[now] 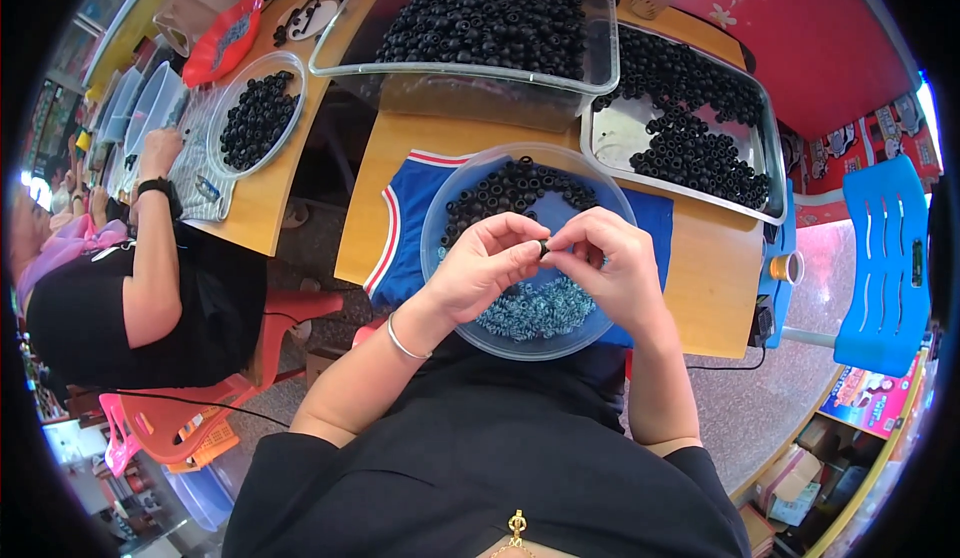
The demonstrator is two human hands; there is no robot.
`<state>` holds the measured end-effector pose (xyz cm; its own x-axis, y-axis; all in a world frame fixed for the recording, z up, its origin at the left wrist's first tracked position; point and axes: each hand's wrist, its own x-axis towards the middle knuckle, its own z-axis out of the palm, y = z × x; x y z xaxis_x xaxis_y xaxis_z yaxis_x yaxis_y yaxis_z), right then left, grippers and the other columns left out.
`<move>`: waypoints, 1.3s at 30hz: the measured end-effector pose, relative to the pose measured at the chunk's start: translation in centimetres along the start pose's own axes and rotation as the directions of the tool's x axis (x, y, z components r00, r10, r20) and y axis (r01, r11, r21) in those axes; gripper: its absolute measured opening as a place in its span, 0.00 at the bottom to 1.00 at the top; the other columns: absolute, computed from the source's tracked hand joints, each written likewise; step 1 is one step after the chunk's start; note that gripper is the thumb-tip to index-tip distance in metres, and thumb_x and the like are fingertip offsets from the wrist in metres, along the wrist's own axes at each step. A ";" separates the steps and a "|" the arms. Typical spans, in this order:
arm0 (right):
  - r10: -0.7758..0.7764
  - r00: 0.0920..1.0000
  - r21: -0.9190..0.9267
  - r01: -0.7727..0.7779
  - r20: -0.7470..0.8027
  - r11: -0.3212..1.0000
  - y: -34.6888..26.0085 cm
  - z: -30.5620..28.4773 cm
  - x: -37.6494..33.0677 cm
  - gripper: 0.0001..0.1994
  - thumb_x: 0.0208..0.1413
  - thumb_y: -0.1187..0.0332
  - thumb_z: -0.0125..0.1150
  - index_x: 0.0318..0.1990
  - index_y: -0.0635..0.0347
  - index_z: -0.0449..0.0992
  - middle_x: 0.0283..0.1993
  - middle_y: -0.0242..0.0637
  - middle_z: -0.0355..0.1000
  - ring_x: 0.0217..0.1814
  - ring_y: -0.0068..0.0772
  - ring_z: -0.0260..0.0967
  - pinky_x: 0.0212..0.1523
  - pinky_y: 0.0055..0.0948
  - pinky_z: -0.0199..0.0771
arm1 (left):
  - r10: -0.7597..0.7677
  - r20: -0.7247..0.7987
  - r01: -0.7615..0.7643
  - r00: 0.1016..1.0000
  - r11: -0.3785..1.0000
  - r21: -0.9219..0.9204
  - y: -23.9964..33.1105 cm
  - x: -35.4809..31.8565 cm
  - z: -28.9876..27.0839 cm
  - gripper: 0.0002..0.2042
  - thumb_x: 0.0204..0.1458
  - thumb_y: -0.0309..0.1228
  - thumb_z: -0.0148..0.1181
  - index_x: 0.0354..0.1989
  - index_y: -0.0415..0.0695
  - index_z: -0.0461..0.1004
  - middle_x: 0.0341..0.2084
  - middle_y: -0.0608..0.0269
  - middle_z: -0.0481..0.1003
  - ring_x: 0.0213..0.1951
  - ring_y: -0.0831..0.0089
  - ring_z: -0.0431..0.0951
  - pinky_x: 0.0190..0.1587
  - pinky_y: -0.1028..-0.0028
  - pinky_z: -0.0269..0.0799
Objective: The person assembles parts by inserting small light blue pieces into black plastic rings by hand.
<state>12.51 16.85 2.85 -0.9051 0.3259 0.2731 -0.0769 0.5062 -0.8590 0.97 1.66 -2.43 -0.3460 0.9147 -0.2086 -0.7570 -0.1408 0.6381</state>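
Observation:
Over a round clear basin (560, 214), my left hand (488, 264) and my right hand (614, 258) meet with thumbs and fingertips pinched together. Between them is a small black ring-shaped part (544, 249), mostly covered by the fingers. Inside the basin, many similar black ring-shaped parts (510, 190) lie along the far side. Small light-blue pieces (532, 310), too fine to make out singly, are heaped at the near side. Beneath the basin, a blue cloth (405, 228) with red and white trim covers part of the wooden table (712, 293).
Beyond the basin stands a large clear bin (470, 98) full of black parts. A metal tray (625, 143) of them sits at far right. A co-worker (150, 288) sits at left by another table with a round tray (300, 98). A blue chair (880, 268) stands right.

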 end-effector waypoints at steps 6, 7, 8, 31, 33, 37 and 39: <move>0.118 0.993 -0.064 -0.118 -0.017 0.991 -0.3 -0.7 0.2 0.07 0.44 0.79 0.68 0.31 0.62 0.76 0.29 0.36 0.72 0.26 0.26 0.70 0.27 0.24 0.69 | -0.016 0.015 0.016 1.000 0.999 -0.038 0.2 -0.8 -0.6 0.08 0.58 0.23 0.56 0.46 0.41 0.72 0.42 0.62 0.75 0.42 0.76 0.76 0.47 0.77 0.73; 0.113 0.991 -0.097 -0.120 -0.076 0.988 0.1 -0.9 0.2 0.07 0.45 0.78 0.67 0.32 0.62 0.75 0.29 0.37 0.72 0.26 0.28 0.70 0.27 0.25 0.70 | -0.022 -0.003 0.021 1.000 0.998 -0.062 0.2 -0.9 -0.8 0.08 0.58 0.22 0.56 0.46 0.41 0.71 0.43 0.60 0.74 0.44 0.76 0.76 0.49 0.76 0.73; 0.062 0.993 -0.216 -0.083 -0.103 0.973 0.7 -1.1 0.2 0.04 0.48 0.76 0.64 0.32 0.61 0.75 0.30 0.38 0.72 0.29 0.34 0.73 0.29 0.28 0.72 | -0.017 0.001 0.017 1.000 0.998 -0.062 0.1 -0.9 -0.7 0.08 0.58 0.22 0.56 0.46 0.41 0.71 0.43 0.60 0.74 0.44 0.76 0.76 0.49 0.76 0.73; 0.006 1.000 -0.397 -0.015 -0.024 0.918 3.3 1.1 -0.2 0.07 0.44 0.78 0.63 0.33 0.61 0.77 0.34 0.38 0.70 0.37 0.40 0.73 0.35 0.33 0.74 | 0.132 -0.060 -0.127 0.989 0.989 0.079 -0.2 -0.8 -0.6 0.09 0.60 0.27 0.54 0.48 0.40 0.73 0.42 0.57 0.78 0.38 0.79 0.77 0.44 0.80 0.74; 0.009 0.999 -0.300 -0.024 -0.053 0.954 2.4 0.8 0.1 0.07 0.44 0.79 0.65 0.33 0.61 0.78 0.35 0.38 0.71 0.36 0.38 0.73 0.35 0.31 0.74 | 0.144 -0.051 -0.140 0.988 0.986 0.086 -0.1 -0.9 -0.3 0.10 0.60 0.27 0.54 0.49 0.39 0.73 0.43 0.56 0.77 0.41 0.75 0.78 0.46 0.77 0.75; 0.051 0.997 -0.008 -0.051 -0.061 0.999 0.9 0.9 0.3 0.09 0.45 0.81 0.65 0.36 0.62 0.81 0.37 0.37 0.74 0.35 0.30 0.74 0.34 0.25 0.74 | 0.122 -0.071 -0.121 0.990 0.992 0.020 -0.1 -0.9 -0.4 0.11 0.60 0.26 0.54 0.50 0.39 0.72 0.44 0.56 0.76 0.43 0.72 0.78 0.48 0.75 0.75; 0.037 0.999 0.030 -0.036 -0.031 0.999 0.8 0.9 0.3 0.10 0.46 0.81 0.65 0.37 0.62 0.81 0.37 0.37 0.75 0.35 0.29 0.74 0.34 0.24 0.75 | 0.120 -0.066 -0.120 0.991 0.993 0.007 -0.2 -0.9 -0.6 0.11 0.60 0.26 0.54 0.49 0.39 0.72 0.44 0.57 0.76 0.44 0.72 0.78 0.49 0.75 0.75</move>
<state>11.85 16.61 1.87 -0.8940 0.3686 0.2546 -0.0568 0.4704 -0.8806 1.11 0.60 -2.78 -0.4703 0.8642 -0.1790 -0.7061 -0.2467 0.6637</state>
